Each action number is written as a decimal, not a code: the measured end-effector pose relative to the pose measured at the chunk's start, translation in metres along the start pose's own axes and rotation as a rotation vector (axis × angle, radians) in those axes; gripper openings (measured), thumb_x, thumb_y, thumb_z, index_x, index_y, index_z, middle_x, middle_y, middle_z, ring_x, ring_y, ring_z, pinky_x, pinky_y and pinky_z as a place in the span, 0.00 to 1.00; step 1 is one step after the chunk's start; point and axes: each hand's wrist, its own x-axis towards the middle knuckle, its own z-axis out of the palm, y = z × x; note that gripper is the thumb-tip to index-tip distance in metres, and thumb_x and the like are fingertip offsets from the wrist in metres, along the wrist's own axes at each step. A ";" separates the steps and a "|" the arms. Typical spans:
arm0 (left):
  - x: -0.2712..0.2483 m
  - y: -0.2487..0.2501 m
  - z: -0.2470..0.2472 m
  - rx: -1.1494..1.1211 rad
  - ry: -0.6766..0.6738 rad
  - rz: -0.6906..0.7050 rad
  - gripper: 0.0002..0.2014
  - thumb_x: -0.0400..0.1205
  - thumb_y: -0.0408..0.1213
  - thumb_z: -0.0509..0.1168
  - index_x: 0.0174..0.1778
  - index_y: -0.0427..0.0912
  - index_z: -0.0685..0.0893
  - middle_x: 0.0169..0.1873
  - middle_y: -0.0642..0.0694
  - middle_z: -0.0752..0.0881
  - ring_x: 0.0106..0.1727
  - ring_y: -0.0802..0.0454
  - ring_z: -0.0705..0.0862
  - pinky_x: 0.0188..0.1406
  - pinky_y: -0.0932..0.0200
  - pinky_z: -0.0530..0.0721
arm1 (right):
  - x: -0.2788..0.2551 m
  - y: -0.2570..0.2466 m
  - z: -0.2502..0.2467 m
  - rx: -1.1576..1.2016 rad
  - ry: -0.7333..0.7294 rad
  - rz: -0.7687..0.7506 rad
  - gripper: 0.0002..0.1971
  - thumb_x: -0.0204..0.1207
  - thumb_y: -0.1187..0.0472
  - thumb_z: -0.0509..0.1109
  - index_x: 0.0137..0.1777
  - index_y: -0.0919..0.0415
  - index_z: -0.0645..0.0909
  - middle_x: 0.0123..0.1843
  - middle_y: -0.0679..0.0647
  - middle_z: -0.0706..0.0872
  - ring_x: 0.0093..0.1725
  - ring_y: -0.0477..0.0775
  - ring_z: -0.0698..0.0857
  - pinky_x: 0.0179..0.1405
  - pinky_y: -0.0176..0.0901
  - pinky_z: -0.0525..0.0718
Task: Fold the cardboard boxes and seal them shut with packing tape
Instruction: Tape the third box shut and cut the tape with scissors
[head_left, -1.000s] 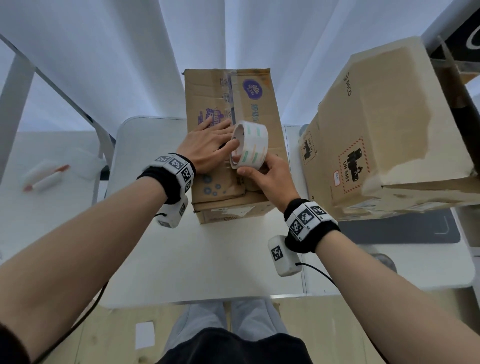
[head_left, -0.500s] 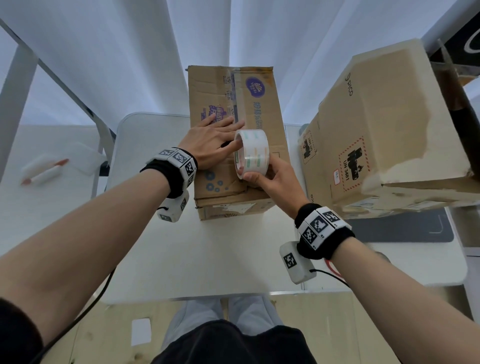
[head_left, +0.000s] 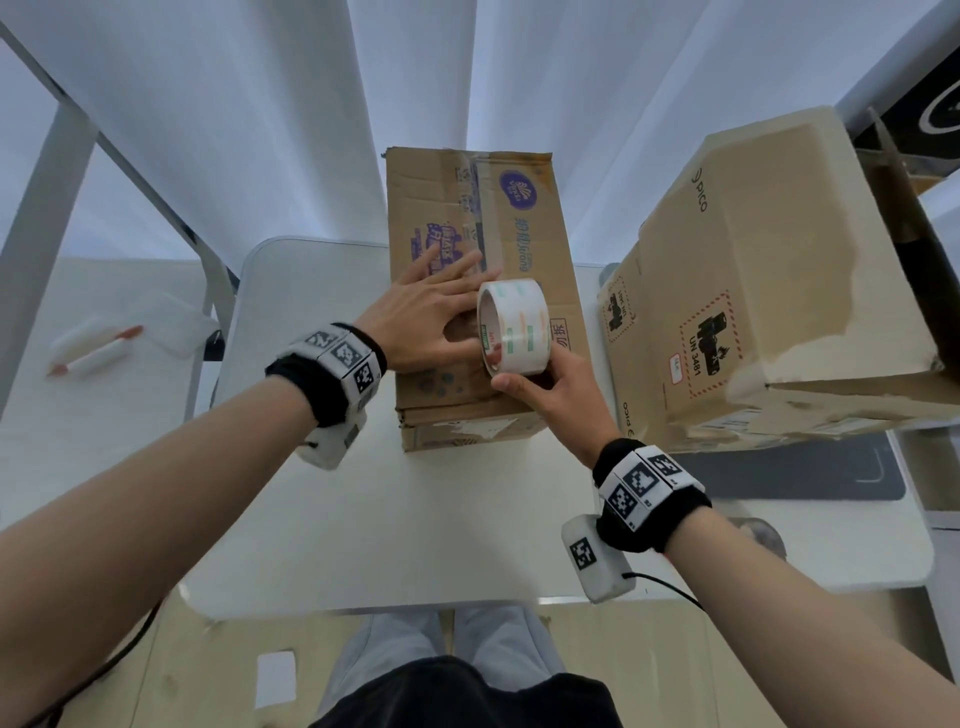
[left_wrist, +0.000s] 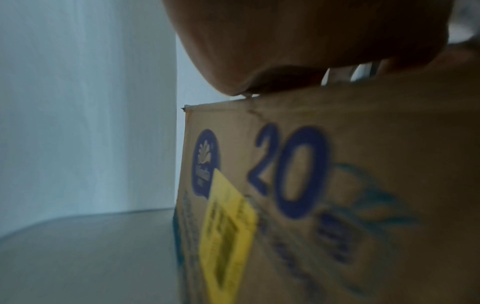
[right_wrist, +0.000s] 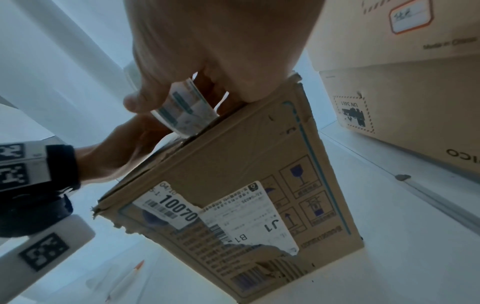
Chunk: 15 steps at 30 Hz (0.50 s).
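The right hand grips the tape roll upright on the small cardboard box, fingers curled round its rim at 5 o'clock, though its palm hides the roll's underside and whether any tape is drawn out. At 9 o'clock the left hand presses flat, fingers spread, its wrist view blurred. The box stands mid-table, bare tabletop at 6 o'clock, a large box close at 3 o'clock.

Head looks down; wrist views close beside box.
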 end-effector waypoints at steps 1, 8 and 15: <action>-0.005 0.006 0.003 -0.053 0.018 -0.027 0.47 0.75 0.76 0.46 0.87 0.52 0.57 0.86 0.53 0.57 0.87 0.57 0.46 0.86 0.41 0.38 | 0.000 0.001 0.001 0.003 0.022 -0.007 0.21 0.72 0.56 0.81 0.62 0.63 0.85 0.55 0.56 0.91 0.57 0.55 0.89 0.57 0.61 0.88; -0.021 0.017 0.016 0.007 -0.061 -0.074 0.75 0.53 0.87 0.59 0.87 0.41 0.41 0.88 0.48 0.44 0.87 0.55 0.39 0.86 0.44 0.34 | 0.004 0.002 0.001 0.023 0.022 0.025 0.22 0.71 0.56 0.81 0.62 0.64 0.85 0.55 0.56 0.91 0.57 0.54 0.90 0.58 0.62 0.88; -0.010 0.004 0.008 -0.021 -0.057 -0.045 0.69 0.58 0.82 0.63 0.87 0.44 0.45 0.88 0.49 0.48 0.87 0.55 0.42 0.86 0.42 0.38 | 0.015 -0.003 0.004 0.018 0.034 0.011 0.26 0.69 0.47 0.82 0.62 0.62 0.85 0.55 0.55 0.91 0.57 0.55 0.89 0.58 0.63 0.88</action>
